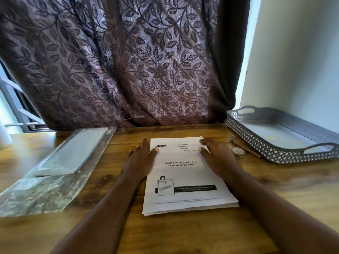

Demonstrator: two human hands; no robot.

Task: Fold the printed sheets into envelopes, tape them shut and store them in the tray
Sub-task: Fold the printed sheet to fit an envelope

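A stack of printed white sheets [185, 176] lies on the wooden table in front of me, the top page showing a logo, text and a drawing. My left hand [141, 158] rests flat at the stack's upper left edge, thumb on the paper. My right hand [216, 156] lies flat on the upper right corner, fingers spread. A small roll of tape [238, 153] stands just right of the stack. The grey perforated tray [286, 153] with handles sits at the far right and holds no envelopes that I can see.
A clear plastic sleeve [53, 171] holding a grey flat pack lies on the left of the table. A thin brown stick, perhaps a pencil [245, 148], lies between the tape and the tray. A patterned curtain [128, 61] hangs behind the table; a white wall stands at right.
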